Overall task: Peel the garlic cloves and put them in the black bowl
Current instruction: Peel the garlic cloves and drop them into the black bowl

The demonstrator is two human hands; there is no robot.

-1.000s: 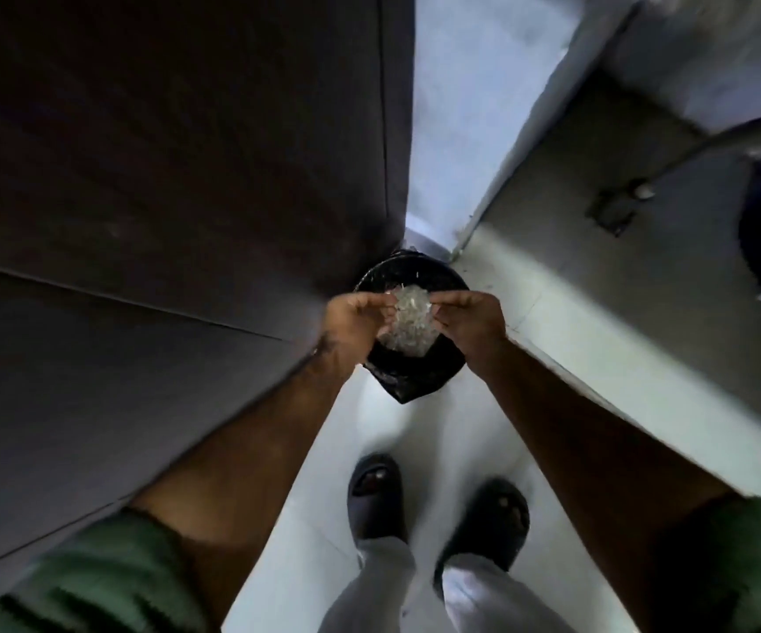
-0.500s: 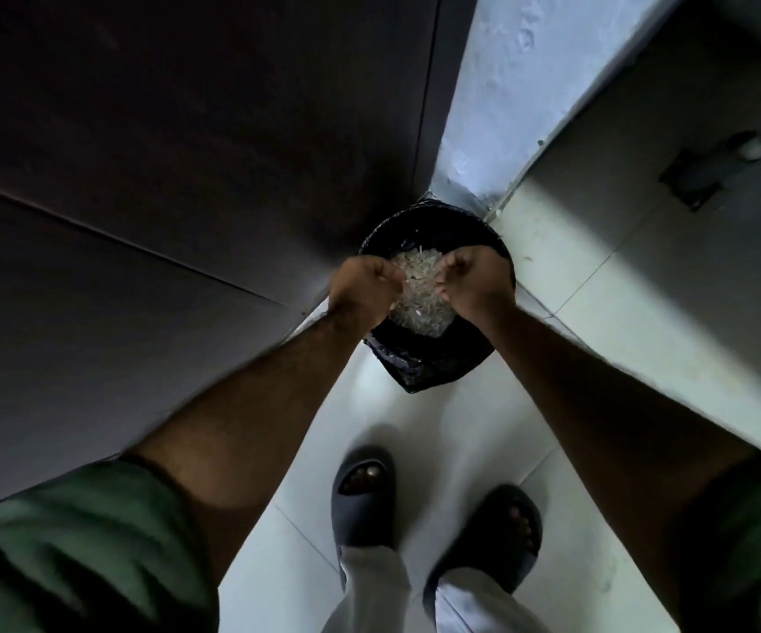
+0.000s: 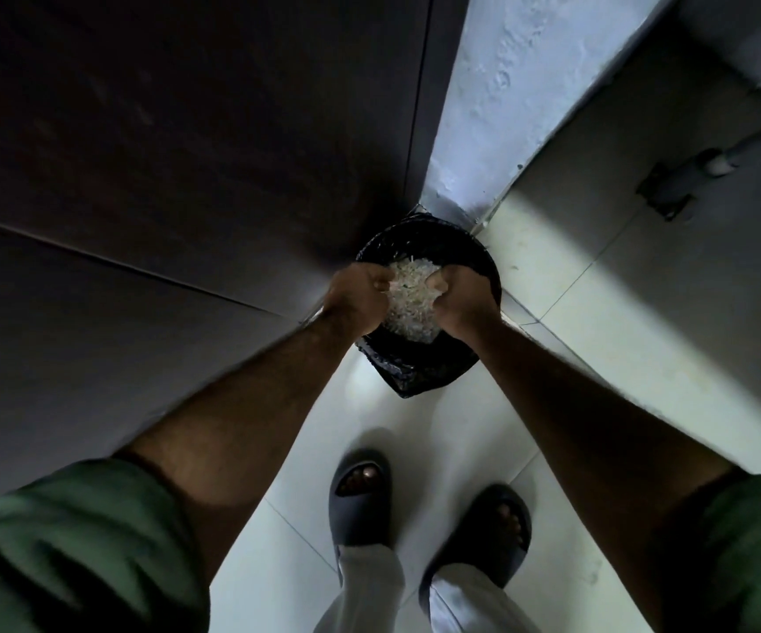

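Pale tiled floor (image 3: 566, 340), thin grout lines, bright patch of light right of centre, darker toward the right edge. Dark panelled wall or door (image 3: 164, 175) fills the left and top, one seam running diagonally across it. Light blue rough-plastered wall (image 3: 497, 107) in the corner at top centre. A pipe with a bracket (image 3: 675, 180) sits on the grey surface at upper right.

Bin (image 3: 474, 253) lined with a black bag stands on the floor in the corner, against the dark wall. Held over its mouth is a clear bag (image 3: 410, 299) stuffed with pale papery scraps, likely garlic peel. Left hand (image 3: 358, 294) grips the bag's left edge, fingers curled on it. Right hand (image 3: 461, 294) grips the right edge, also curled tight. Hands close together, the bag between them. No peeled cloves or black bowl in view.

Green sleeves (image 3: 73, 541) at both lower corners. Two feet in dark slides (image 3: 360, 500) on the tile, light trousers (image 3: 369, 587) at the bottom edge.

Versus half a second ago: hands and bag sit a little lower into the bin mouth, bag bunched slightly more. View tilted slightly; pipe bracket now further into frame. Feet about the same.
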